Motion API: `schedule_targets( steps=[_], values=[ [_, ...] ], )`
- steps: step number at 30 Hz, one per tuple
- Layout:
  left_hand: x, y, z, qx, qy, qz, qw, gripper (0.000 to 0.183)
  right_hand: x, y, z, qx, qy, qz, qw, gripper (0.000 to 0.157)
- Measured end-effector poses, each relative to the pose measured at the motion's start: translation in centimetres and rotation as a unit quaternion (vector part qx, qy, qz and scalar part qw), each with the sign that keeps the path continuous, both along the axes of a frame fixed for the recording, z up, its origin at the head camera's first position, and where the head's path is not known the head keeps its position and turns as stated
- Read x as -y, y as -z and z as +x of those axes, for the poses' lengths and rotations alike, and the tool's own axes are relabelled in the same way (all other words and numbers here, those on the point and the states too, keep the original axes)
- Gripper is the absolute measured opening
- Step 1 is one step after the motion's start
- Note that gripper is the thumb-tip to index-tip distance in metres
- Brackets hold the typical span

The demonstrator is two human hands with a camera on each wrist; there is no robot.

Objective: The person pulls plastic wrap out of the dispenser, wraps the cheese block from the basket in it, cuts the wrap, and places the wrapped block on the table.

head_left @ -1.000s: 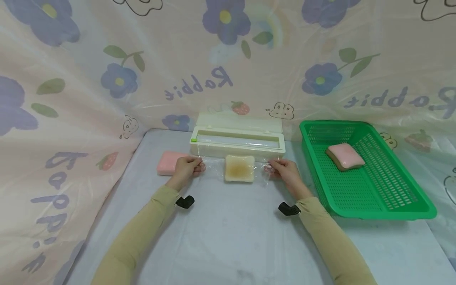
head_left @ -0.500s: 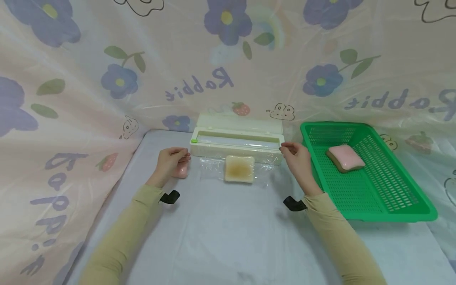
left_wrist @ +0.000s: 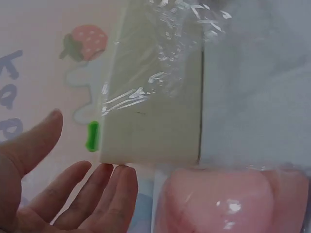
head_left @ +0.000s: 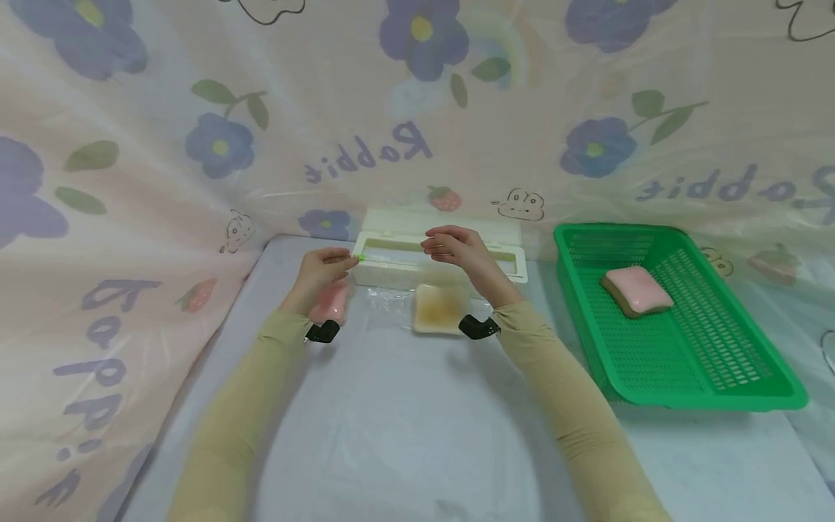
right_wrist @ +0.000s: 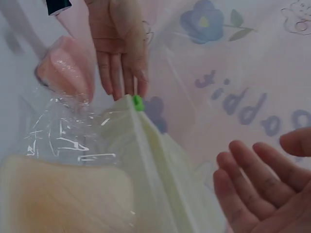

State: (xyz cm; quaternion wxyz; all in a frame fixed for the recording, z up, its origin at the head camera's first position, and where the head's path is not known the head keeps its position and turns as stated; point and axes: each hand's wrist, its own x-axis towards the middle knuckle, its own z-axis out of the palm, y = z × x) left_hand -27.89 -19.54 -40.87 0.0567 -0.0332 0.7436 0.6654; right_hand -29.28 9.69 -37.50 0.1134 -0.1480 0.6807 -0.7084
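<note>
My left hand (head_left: 317, 277) is at the left end of a cream cling film dispenser box (head_left: 391, 277), fingers extended. In the left wrist view, its fingertips are right at the box end, and the thumb stands apart near the green slider (left_wrist: 92, 137). My right hand (head_left: 464, 255) hovers over the middle of the box, fingers loosely extended and holding nothing. Clear cling film (head_left: 389, 301) hangs over the box front and lies across a toast slice (head_left: 438, 310). A glossy pink squarish piece (head_left: 333, 301) is partly hidden behind my left hand.
A green plastic basket (head_left: 707, 400) stands on the right, with a pink-topped bread slice (head_left: 637, 290) in it. The dispenser's lid (head_left: 391, 221) is raised against the patterned curtain (head_left: 261, 188). White cloth (head_left: 404, 435) covers the table.
Both hands have let go of the film edges beside the toast. My left hand went left, then forward to the slider end. The right went to the box's right end, then left above it.
</note>
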Motion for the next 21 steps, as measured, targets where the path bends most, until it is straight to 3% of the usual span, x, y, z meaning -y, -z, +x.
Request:
schedule_targets(
  steps=[4, 7, 14, 21],
  values=[
    [-0.3, 1.1, -1.4, -0.008, 0.023, -0.075, 0.9969, 0.067, 2.3, 1.1, -1.9, 0.003, -0.025, -0.016, 1.000, 0.025],
    [-0.4, 1.1, -2.1, -0.002, 0.043, -0.116, 0.9923, 0.077, 3.8, 1.7, -3.0, 0.000, -0.041, -0.016, 0.999, 0.027],
    [-0.6, 1.0, -3.0, -0.009, 0.076, -0.139, 0.9874, 0.087, 6.9, 2.8, -4.1, -0.010, -0.047, -0.008, 0.999, 0.031],
    [-0.3, 1.6, -3.5, -0.007, 0.073, -0.153, 0.9856, 0.086, 9.3, 4.1, -4.1, -0.018, -0.036, -0.008, 0.999, 0.031]
  ],
)
